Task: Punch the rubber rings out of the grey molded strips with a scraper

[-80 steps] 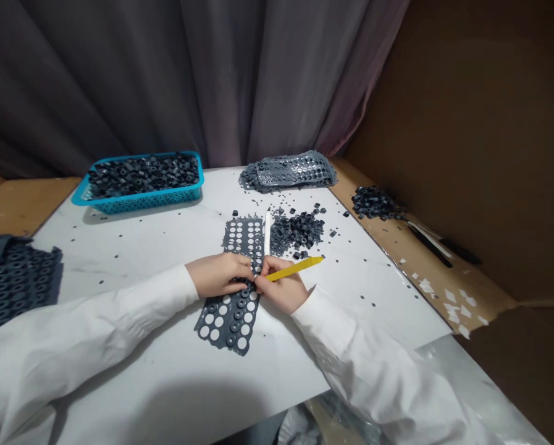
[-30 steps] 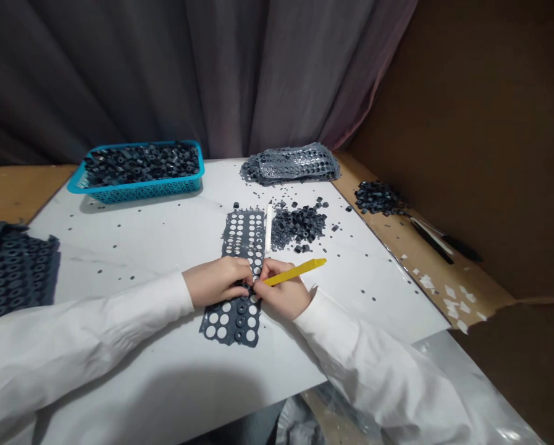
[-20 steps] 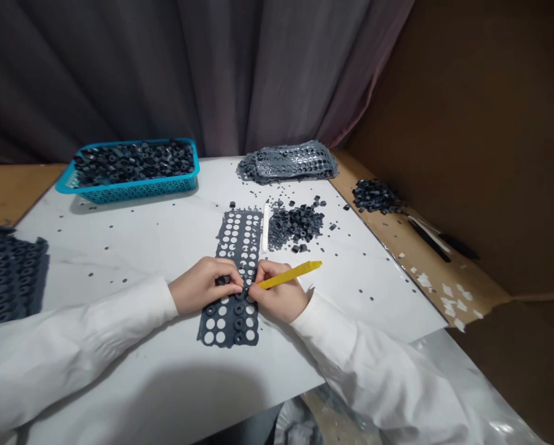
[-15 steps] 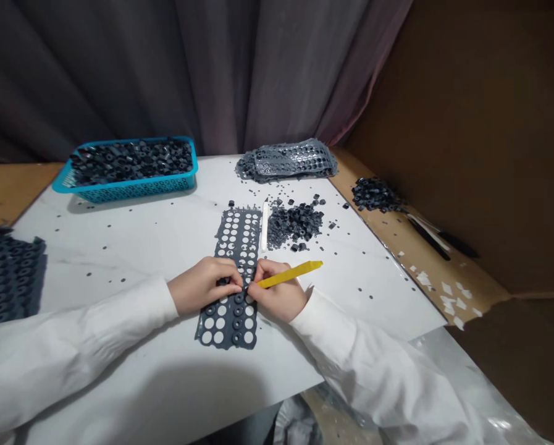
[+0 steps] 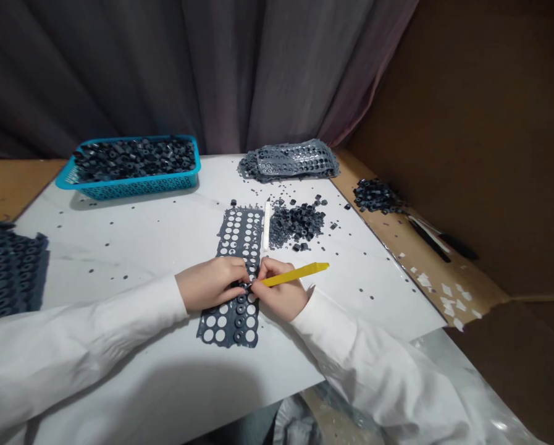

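Note:
A dark grey rubber sheet (image 5: 230,232) with rows of round holes lies on the white board, its lower middle row bearing several black rings. My right hand (image 5: 281,287) grips a yellow pen-shaped tool (image 5: 299,273), whose tip is at the sheet's middle. My left hand (image 5: 216,283) rests across the sheet, thumb and fingertips pinched close to that tip; whatever lies between them is too small to make out. A white craft knife (image 5: 266,225) lies along the sheet's right edge, beside a heap of small black pieces (image 5: 299,221).
A blue basket (image 5: 142,188) full of black pieces stands at the back left. Stacked perforated sheets (image 5: 297,159) lie at the back, more ringed sheets (image 5: 12,272) at the left edge. On the right are a black pile (image 5: 378,195), dark-handled tools (image 5: 429,239) and white scraps (image 5: 448,303).
The view has shifted slightly. My left hand has moved a little to the right along with its sleeve, and the yellow tool has shifted slightly right in my right hand.

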### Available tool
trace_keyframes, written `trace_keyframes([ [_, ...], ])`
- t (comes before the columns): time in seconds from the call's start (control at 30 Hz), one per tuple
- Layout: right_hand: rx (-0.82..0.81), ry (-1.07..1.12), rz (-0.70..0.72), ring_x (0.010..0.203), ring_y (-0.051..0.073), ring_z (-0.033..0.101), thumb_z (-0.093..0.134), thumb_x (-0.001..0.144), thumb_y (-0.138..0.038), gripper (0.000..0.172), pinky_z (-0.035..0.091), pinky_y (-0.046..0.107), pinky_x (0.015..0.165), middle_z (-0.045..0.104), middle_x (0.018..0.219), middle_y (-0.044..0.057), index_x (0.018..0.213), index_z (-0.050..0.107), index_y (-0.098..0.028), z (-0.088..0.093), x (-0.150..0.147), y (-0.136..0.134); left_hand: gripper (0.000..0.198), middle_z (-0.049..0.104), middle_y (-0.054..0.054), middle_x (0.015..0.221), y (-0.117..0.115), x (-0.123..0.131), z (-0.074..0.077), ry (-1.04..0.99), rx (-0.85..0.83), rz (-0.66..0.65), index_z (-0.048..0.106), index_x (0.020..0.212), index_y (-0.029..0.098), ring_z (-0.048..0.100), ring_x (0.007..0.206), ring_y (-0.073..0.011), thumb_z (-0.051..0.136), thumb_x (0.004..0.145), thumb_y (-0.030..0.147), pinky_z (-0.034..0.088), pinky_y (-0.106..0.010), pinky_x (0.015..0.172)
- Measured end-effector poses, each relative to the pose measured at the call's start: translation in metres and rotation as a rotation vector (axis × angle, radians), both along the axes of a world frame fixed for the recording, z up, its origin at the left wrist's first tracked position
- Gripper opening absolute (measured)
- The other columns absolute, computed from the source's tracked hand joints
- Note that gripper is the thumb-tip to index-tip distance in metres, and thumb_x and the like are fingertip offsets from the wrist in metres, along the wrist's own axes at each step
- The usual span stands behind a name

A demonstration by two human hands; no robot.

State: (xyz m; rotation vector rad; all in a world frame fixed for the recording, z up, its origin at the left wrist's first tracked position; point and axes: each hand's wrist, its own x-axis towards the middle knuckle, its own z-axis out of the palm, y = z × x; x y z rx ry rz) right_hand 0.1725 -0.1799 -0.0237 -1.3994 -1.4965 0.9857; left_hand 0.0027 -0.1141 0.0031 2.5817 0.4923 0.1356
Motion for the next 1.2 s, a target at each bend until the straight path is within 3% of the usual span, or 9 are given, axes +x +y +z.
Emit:
trace_keyframes([
  [0.2, 0.013, -0.035, 0.002, 0.044, 0.008, 0.038, 0.053, 0.063, -0.016, 0.017, 0.027, 0.019, 0.043, 0.042, 0.046, -0.006, 0.055, 0.039, -0.019, 0.0, -0.001, 0.0, 0.011, 0.058, -0.006, 0.082, 0.003, 0.002, 0.003, 0.026, 0.127, -0.112, 0.061, 0.084, 0.013, 0.055, 0.076, -0.017, 0.05, 0.084, 0.016, 0.045, -0.026, 0.068],
  [0.4, 0.033, -0.061, 0.0, 0.044, 0.007, 0.035, 0.052, 0.061, -0.013, 0.018, 0.026, 0.019, 0.043, 0.039, 0.045, -0.007, 0.054, 0.037, -0.02, 0.003, -0.003, 0.0, 0.028, 0.057, -0.008, 0.07, -0.006, 0.001, -0.01, -0.051, 0.538, -0.225, 0.058, 0.072, 0.011, 0.051, 0.064, -0.019, 0.035, 0.088, 0.006, 0.042, -0.03, 0.057],
  [0.5, 0.025, -0.08, 0.002, 0.044, 0.007, 0.034, 0.052, 0.06, -0.013, 0.018, 0.026, 0.019, 0.044, 0.039, 0.045, -0.007, 0.054, 0.037, -0.02, 0.005, -0.003, 0.0, 0.03, 0.058, -0.009, 0.071, -0.007, -0.002, -0.013, -0.123, 0.525, -0.253, 0.059, 0.077, 0.01, 0.051, 0.065, -0.0188, 0.031, 0.088, 0.005, 0.043, -0.03, 0.058],
  [0.57, 0.012, -0.079, 0.004, 0.044, 0.007, 0.034, 0.052, 0.06, -0.013, 0.018, 0.026, 0.02, 0.044, 0.039, 0.045, -0.007, 0.053, 0.036, -0.02, 0.005, -0.003, 0.0, 0.026, 0.06, -0.008, 0.076, -0.004, -0.004, -0.006, -0.2, 0.333, -0.143, 0.059, 0.083, 0.011, 0.053, 0.069, -0.0168, 0.034, 0.089, 0.009, 0.044, -0.028, 0.063],
  [0.7, -0.026, -0.04, 0.009, 0.045, 0.008, 0.037, 0.053, 0.061, -0.013, 0.019, 0.027, 0.02, 0.044, 0.041, 0.046, -0.006, 0.054, 0.037, -0.02, 0.003, -0.001, 0.001, 0.014, 0.06, -0.004, 0.083, 0.009, -0.011, 0.019, -0.396, -0.133, 0.456, 0.059, 0.086, 0.015, 0.053, 0.076, -0.0142, 0.048, 0.087, 0.025, 0.042, -0.026, 0.069],
  [0.77, -0.037, 0.015, 0.011, 0.045, 0.008, 0.038, 0.055, 0.06, -0.013, 0.018, 0.029, 0.02, 0.044, 0.044, 0.048, -0.006, 0.054, 0.039, -0.019, 0.002, 0.001, 0.001, 0.018, 0.058, -0.003, 0.077, 0.013, -0.014, 0.026, -0.417, -0.48, 0.622, 0.059, 0.085, 0.015, 0.049, 0.066, -0.012, 0.053, 0.084, 0.032, 0.039, -0.024, 0.061],
  [0.93, -0.074, 0.209, -0.001, 0.043, 0.008, 0.044, 0.058, 0.062, -0.014, 0.018, 0.032, 0.019, 0.043, 0.049, 0.048, -0.005, 0.057, 0.042, -0.02, 0.001, 0.003, -0.001, 0.023, 0.056, -0.003, 0.075, 0.002, -0.019, 0.018, -0.454, -1.362, 0.688, 0.062, 0.087, 0.011, 0.037, 0.053, -0.0053, 0.064, 0.076, 0.03, 0.03, -0.019, 0.05],
  [1.03, -0.099, 0.268, -0.003, 0.042, 0.01, 0.047, 0.06, 0.064, -0.015, 0.016, 0.035, 0.02, 0.042, 0.052, 0.048, -0.005, 0.064, 0.045, -0.02, 0.004, 0.003, -0.003, 0.021, 0.057, -0.005, 0.077, -0.009, -0.02, 0.013, -0.498, -1.544, 0.721, 0.063, 0.088, 0.009, 0.037, 0.053, -0.0044, 0.068, 0.073, 0.023, 0.029, -0.018, 0.049],
  [1.2, -0.132, 0.347, -0.007, 0.043, 0.011, 0.052, 0.064, 0.068, -0.022, 0.018, 0.042, 0.022, 0.046, 0.059, 0.051, -0.003, 0.068, 0.046, -0.02, 0.011, 0.003, -0.002, 0.026, 0.059, -0.006, 0.078, -0.015, -0.019, 0.017, -0.54, -1.601, 0.728, 0.063, 0.099, 0.011, 0.037, 0.052, -0.0039, 0.065, 0.074, 0.018, 0.031, -0.017, 0.049],
])
